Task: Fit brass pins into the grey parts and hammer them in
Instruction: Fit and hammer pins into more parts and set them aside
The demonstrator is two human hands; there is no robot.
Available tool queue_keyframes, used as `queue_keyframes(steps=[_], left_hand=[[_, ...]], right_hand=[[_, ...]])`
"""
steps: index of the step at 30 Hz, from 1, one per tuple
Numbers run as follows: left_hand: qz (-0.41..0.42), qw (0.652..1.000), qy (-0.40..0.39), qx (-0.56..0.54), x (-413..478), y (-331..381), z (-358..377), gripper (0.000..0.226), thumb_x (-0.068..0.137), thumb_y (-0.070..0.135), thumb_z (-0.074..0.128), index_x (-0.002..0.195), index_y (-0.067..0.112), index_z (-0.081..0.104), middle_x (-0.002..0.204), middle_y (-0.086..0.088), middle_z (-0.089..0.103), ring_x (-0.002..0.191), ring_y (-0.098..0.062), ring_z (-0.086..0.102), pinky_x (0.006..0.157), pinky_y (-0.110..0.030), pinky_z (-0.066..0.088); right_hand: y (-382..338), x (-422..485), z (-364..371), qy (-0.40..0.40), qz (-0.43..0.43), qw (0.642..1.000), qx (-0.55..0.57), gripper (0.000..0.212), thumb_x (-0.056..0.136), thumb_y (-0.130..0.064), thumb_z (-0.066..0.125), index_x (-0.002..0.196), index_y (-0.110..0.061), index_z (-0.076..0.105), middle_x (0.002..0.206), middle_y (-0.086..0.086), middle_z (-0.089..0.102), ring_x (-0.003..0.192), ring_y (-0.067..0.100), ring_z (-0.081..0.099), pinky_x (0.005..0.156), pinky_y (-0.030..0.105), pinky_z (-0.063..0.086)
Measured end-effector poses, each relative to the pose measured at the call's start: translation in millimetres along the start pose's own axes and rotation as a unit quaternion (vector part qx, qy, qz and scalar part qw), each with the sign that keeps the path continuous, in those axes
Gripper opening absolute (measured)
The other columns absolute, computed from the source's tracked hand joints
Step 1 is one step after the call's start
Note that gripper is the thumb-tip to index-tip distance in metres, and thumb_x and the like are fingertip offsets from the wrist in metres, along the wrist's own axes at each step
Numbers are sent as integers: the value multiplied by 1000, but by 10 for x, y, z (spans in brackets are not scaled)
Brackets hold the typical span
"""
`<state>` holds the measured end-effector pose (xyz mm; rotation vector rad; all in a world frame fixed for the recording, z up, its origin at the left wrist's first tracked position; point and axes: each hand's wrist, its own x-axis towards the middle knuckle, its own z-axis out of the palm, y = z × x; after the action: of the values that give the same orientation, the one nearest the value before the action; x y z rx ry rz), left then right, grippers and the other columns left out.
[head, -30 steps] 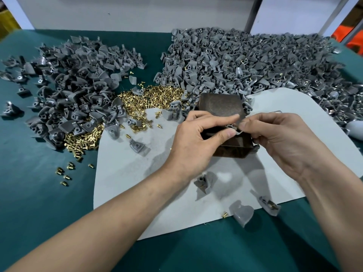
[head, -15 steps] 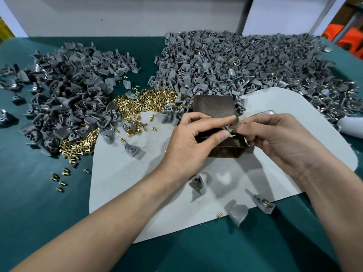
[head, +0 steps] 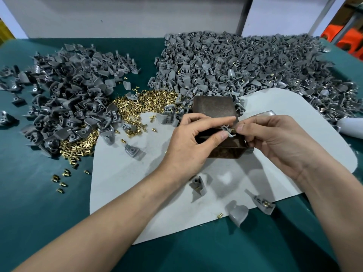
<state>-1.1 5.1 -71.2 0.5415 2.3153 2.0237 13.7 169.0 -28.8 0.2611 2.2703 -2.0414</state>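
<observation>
My left hand pinches a small grey part between thumb and forefinger, just above a rusty brown metal block. My right hand pinches a brass pin with its tip against that part. A heap of loose brass pins lies left of the block. Behind the block on the right spreads a large pile of grey parts, some with pins in them. A darker pile of grey parts sits on the left.
A pale grey mat covers the green table under my hands. Three loose grey parts lie on the mat's near edge beside a stray pin. A light-coloured handle shows at the right edge.
My hands have stayed together over the block. The right hand's fingertips have brought the pin up against the part held by the left hand.
</observation>
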Motion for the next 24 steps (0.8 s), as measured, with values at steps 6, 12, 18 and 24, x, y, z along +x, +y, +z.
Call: queue_keyframes(steps=[6, 12, 18, 24], left_hand=[[0, 1000, 0, -2, 3, -10, -3, 30, 84, 21, 70, 107, 40, 69, 106, 6, 57, 113, -7, 46, 103, -32, 43], [-11, 1000, 1, -3, -2, -8, -5, 30, 84, 21, 70, 106, 40, 70, 109, 2, 56, 112, -6, 46, 99, -23, 41], [-22, 1000, 1, -16, -8, 2, -14, 34, 85, 19, 70, 110, 41, 68, 110, 5, 55, 110, -3, 50, 99, -23, 44], [-17, 1000, 7, 1, -9, 9, -9, 30, 83, 16, 72, 103, 38, 69, 111, 5, 59, 106, 4, 53, 98, -23, 47]], right_hand=[[16, 12, -22, -2, 5, 1000, 17, 6, 58, -19, 70, 59, -15, 75, 51, -1, 52, 57, 9, 45, 59, 23, 34], [28, 24, -80, 2, -2, 999, 47, 27, 65, -13, 69, 80, 10, 67, 55, -2, 60, 55, 4, 52, 57, 18, 39], [-35, -18, -332, 166, -26, 931, -323, 15, 79, -29, 75, 84, -19, 65, 75, 0, 64, 62, 12, 57, 55, 25, 41], [0, -26, -432, 114, 109, 829, -537, 28, 74, -39, 76, 80, -20, 58, 88, 9, 62, 85, 28, 55, 64, 33, 38]])
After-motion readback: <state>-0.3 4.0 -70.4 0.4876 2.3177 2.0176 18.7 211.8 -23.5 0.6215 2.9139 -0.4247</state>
